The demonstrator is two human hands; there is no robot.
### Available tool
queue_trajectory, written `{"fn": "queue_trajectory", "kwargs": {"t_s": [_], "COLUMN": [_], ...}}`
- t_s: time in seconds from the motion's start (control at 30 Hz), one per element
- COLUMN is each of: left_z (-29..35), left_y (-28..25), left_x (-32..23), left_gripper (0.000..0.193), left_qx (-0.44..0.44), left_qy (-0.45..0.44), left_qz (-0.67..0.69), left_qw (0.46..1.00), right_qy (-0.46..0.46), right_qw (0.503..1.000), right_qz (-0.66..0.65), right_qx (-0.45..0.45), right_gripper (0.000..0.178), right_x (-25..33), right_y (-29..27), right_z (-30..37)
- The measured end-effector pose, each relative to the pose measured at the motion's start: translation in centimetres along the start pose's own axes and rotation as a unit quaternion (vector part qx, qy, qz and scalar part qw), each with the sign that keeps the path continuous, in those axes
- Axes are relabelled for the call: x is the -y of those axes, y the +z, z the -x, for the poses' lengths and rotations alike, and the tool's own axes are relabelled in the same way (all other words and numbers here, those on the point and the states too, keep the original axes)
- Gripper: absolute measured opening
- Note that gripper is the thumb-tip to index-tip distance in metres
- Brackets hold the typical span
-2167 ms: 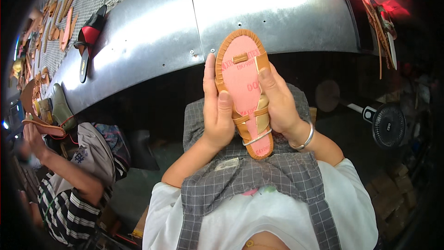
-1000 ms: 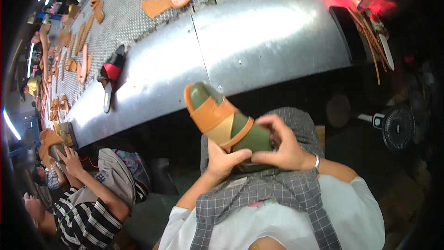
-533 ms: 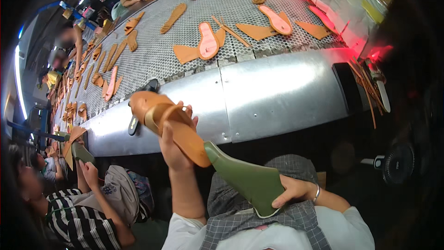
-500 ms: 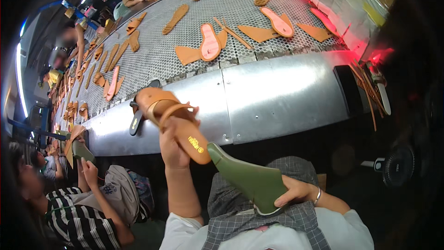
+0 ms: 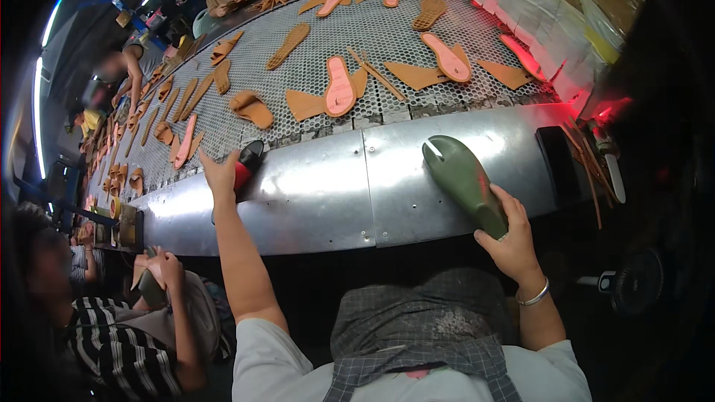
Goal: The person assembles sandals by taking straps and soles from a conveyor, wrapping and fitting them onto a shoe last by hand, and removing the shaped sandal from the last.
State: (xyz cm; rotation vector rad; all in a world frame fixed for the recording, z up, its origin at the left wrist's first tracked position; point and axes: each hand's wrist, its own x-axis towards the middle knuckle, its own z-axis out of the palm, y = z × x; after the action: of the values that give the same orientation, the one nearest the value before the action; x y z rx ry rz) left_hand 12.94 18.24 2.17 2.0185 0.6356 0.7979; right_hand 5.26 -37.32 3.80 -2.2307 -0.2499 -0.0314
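the tan wide-strapped slide sandal [image 5: 252, 109] now lies on the grey metal mesh [image 5: 387, 37] beyond the emptied, spread left hand [image 5: 220, 176]; the right hand [image 5: 514, 232] clamps the glossy green foot-shaped last [image 5: 465, 182] (bare, so the two are parted).

— What carries everything?
— A shiny metal ledge [image 5: 320, 205], nearest the left hand [image 5: 220, 176] and right hand [image 5: 515, 244], then grey mesh [image 5: 365, 27] beyond.
— On the ledge?
— A black-and-red sandal [image 5: 252, 158] beside the left hand, a flat black object [image 5: 558, 156] right of the right hand.
— And the mesh?
— A tan sandal [image 5: 252, 110] beyond the left hand, pink insoles [image 5: 340, 91] farther out.
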Motion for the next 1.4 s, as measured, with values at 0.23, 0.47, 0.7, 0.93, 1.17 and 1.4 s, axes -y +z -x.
{"fn": "queue_trajectory", "kwargs": {"t_s": [0.23,0.47,0.7,0.93,1.17,1.4], "left_z": [7.3,17.2,18.1,15.1,14.3,13.1], "left_y": [-3.2,-4.3,2.1,19.1,30.6,27.6], "left_x": [1.1,-1.7,-7.0,-15.1,-12.0,-13.2], "left_gripper": [0.082,0.088,0.090,0.063,0.062,0.040], "left_qx": [0.074,0.068,-0.113,0.188,0.192,0.108], "left_qy": [0.043,0.014,0.234,0.350,0.325,0.290], "left_qz": [-0.383,-0.420,-0.377,-0.092,-0.111,0.039], "left_qw": [0.920,0.905,0.889,0.913,0.919,0.950], "right_qy": [0.003,-0.045,-0.098,-0.047,-0.113,-0.354], "right_qw": [0.999,0.997,0.990,0.978,0.980,0.858], "right_qz": [-0.043,-0.070,-0.065,0.198,0.086,-0.109], "right_qx": [-0.008,0.003,0.082,-0.040,-0.142,-0.355], "right_gripper": [0.063,0.063,0.062,0.041,0.029,0.012], "right_x": [-2.5,-1.7,-1.7,-7.3,-9.9,-4.2], "right_y": [-1.0,0.1,-0.1,3.4,5.6,0.4], "right_z": [-0.9,-1.1,-6.8,-24.1,-28.8,-25.8]}}
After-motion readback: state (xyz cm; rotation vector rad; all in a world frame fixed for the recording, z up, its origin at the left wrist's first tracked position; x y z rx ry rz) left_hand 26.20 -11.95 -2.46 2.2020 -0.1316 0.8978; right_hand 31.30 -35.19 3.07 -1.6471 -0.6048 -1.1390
